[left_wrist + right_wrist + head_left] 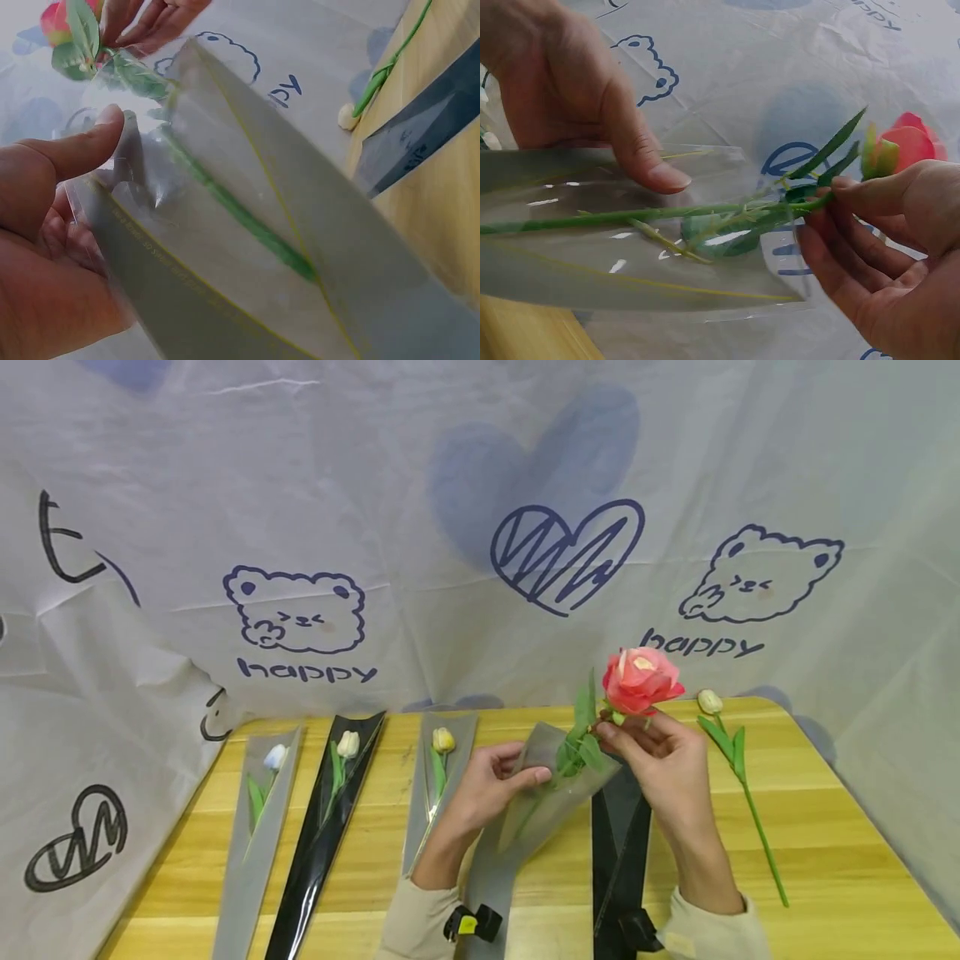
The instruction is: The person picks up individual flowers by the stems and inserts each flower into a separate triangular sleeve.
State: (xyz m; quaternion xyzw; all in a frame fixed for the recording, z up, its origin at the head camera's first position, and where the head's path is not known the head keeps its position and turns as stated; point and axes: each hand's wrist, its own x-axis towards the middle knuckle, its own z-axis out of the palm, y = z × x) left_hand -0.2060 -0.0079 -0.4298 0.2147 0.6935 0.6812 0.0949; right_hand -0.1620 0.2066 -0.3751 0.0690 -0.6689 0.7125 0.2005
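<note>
Stem (592, 220) and bloom belong to one coral-pink rose (643, 681), held up above the counter (555, 885) between two hands. The stem runs inside a clear wrapper (536, 810) with grey sides and thin gold lines, its lower end within the plastic; some leaves sit in the wrapper's mouth, others stick out beyond it, and the bloom is wholly outside.

The right hand (667, 768) has its grip closed on the stem just below the bloom, thumb and fingertips pinching it. The left hand (483, 785) has its grip closed on the wrapper near the mouth, thumb across the front and fingers behind.

Below the right hand a black wrapper (622, 868) lies on the counter. To its right lies a loose white tulip (739, 753), bloom toward the far edge. Left of the hands, three wrapped tulips lie in a row: a yellow tulip (443, 741) in a grey-sided wrapper nearest the left hand, a cream tulip (348, 743) in a black one, then a pale blue tulip (275, 757) in grey. Behind the counter hangs a white cloth (420, 510) printed with hearts, bears and "happy".
</note>
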